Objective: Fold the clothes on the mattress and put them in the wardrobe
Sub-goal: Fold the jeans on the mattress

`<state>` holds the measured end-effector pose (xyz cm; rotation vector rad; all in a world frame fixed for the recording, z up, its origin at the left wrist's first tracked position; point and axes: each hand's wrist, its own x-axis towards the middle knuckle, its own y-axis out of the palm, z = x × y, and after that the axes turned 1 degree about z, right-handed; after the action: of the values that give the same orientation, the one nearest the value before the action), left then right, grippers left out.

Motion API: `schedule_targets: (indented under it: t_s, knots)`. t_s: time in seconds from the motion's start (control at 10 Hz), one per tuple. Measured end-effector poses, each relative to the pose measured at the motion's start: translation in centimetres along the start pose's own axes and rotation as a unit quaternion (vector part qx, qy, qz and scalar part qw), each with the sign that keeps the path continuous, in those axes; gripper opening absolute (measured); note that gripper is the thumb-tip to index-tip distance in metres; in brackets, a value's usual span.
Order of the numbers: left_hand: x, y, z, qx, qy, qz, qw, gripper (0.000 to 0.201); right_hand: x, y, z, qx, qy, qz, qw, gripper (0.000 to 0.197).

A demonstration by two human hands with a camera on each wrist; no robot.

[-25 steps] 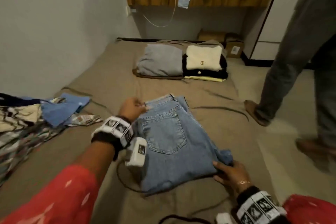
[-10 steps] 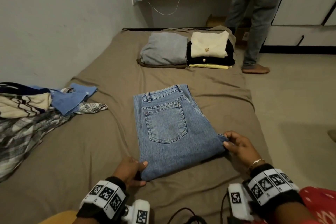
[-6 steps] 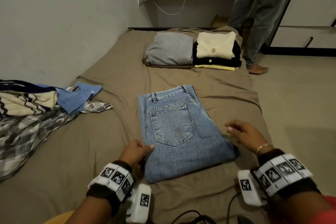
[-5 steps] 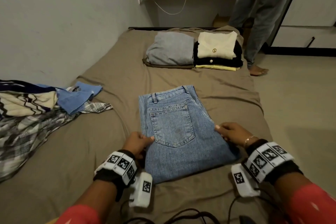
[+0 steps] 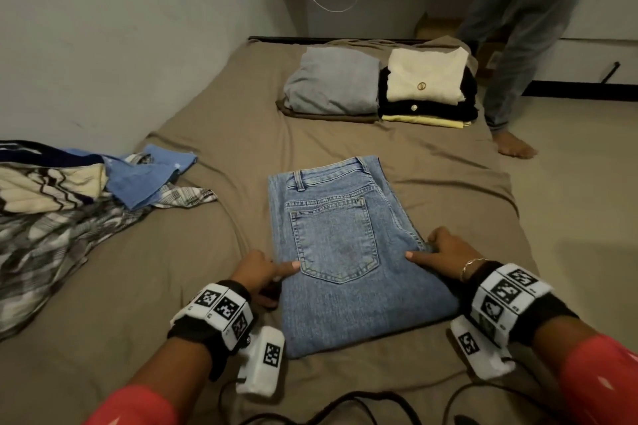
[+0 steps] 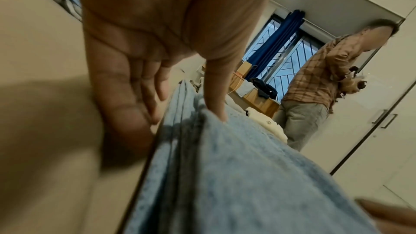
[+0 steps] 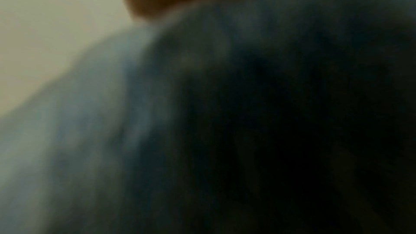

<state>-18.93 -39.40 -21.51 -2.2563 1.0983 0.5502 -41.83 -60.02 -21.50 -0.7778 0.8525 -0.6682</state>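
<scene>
Folded light-blue jeans [image 5: 341, 217] lie pocket-up in the middle of the brown mattress [image 5: 165, 286]. My left hand [image 5: 262, 272] holds their left edge, thumb on top and fingers down along the side of the stack. The left wrist view shows that thumb [image 6: 216, 95] pressing the denim [image 6: 247, 175] and the fingers [image 6: 144, 95] at the fold's edge. My right hand [image 5: 445, 250] grips the right edge, thumb on the denim, fingers tucked at the side. The right wrist view is dark and blurred, filled by denim [image 7: 112, 113].
A grey folded pile [image 5: 331, 79] and a cream-on-black stack [image 5: 424, 74] sit at the mattress's far end. An unfolded heap [image 5: 51, 203] lies by the left wall. A person [image 5: 511, 45] stands at the far right before white wardrobe doors [image 6: 382, 95]. Cables [image 5: 345, 407] trail near me.
Both hands slid from the jeans' near corners to the middle of their left and right edges and took hold. The other person walked to the far end of the mattress.
</scene>
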Motion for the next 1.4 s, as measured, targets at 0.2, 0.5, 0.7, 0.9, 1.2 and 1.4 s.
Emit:
schedule_targets:
  t_s: [0.2,0.5,0.7,0.9,1.2,1.4]
  knots:
    - [-2.5,0.5,0.4,-0.059,0.024,0.142,0.988,0.043,0.7,-0.9,1.4,0.230,0.055,0.130,0.963,0.037]
    - [-4.0,-3.0,-5.9,-0.084,0.151,0.087,0.981,0.023,1.0,-5.2,4.1,0.312,-0.110,0.137,0.934,0.114]
    - [-0.1,-8.6,-20.1,0.019,0.232,0.053,0.971,0.041,2.9,-15.1,12.1,0.402,-0.120,0.038,0.907,0.043]
    - [11.4,-10.7,-33.7,0.068,0.346,-0.023,0.936,0.012,19.7,-23.5,17.8,0.368,-0.239,-0.034,0.898,0.059]
    - [33.0,-8.1,-28.5,0.164,0.228,-0.059,0.958,0.057,41.1,-14.1,16.5,0.385,-0.063,-0.028,0.920,0.037]
    - [36.1,-6.7,-22.8,0.222,0.266,-0.001,0.938,0.094,42.7,-12.6,15.0,0.374,-0.071,-0.067,0.922,0.035]
